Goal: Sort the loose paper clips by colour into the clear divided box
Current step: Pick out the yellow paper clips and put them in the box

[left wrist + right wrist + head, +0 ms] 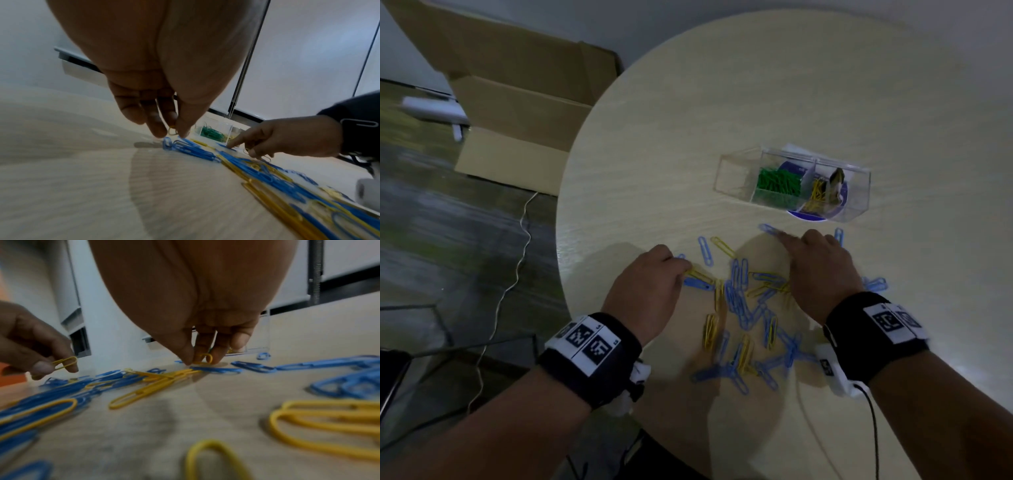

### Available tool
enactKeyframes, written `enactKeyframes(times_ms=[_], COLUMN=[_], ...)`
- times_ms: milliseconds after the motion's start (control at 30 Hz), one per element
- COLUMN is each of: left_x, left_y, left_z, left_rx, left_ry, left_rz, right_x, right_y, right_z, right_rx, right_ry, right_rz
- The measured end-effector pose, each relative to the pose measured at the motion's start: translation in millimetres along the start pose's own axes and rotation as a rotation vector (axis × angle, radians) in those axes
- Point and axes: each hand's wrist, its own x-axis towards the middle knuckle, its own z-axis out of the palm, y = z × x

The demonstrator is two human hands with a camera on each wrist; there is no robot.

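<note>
While yellow sorting runs: left hand [654, 274] pinches 1 yellow clip [65, 362]; right hand [820, 267] pinches another yellow clip [205, 357], forefinger out. Loose blue-yellow pile [750, 315] on table [756, 85]. Clear divided box [796, 183] just beyond: green left, yellow right. Next, likely: carry both to yellow compartment.
</note>
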Motion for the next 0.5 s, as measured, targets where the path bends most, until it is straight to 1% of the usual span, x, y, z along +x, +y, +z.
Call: enactKeyframes(times_ms=[100,167,200,267,300,367,433,500], left_x=[12.0,20.0,22.7,24.2,23.9,23.8,24.6,26.1], left_y=[1.1,-0.4,-1.6,-4.1,-5.7,-9.0,-11.5,-13.2], left_z=[-7.5,-9.5,-8.3,-3.2,-0.3,1.6,0.0,-1.7], left_rx=[-0.049,-0.034,-0.011,0.036,0.042,0.036,0.035,0.074], left_ry=[0.061,0.061,0.034,-0.043,-0.071,-0.08,-0.105,-0.151], left_rz=[0.011,0.076,0.123,0.184,0.186,0.163,0.128,0.11], right_x=[1.6,9.8,15.4,27.8,33.7,44.8,51.2,52.8], right_y=[0.6,-8.0,-14.9,-32.2,-41.2,-55.7,-63.8,-66.5], right_z=[-3.6,-5.8,-7.2,-8.6,-8.3,-5.6,-3.1,-1.5], right_rx=[0.271,0.415,0.453,0.476,0.464,0.427,0.391,0.362], right_ry=[0.091,0.102,0.096,0.062,0.033,-0.039,-0.112,-0.134], right_rz=[0.087,0.105,0.089,0.017,-0.02,-0.063,-0.073,-0.081])
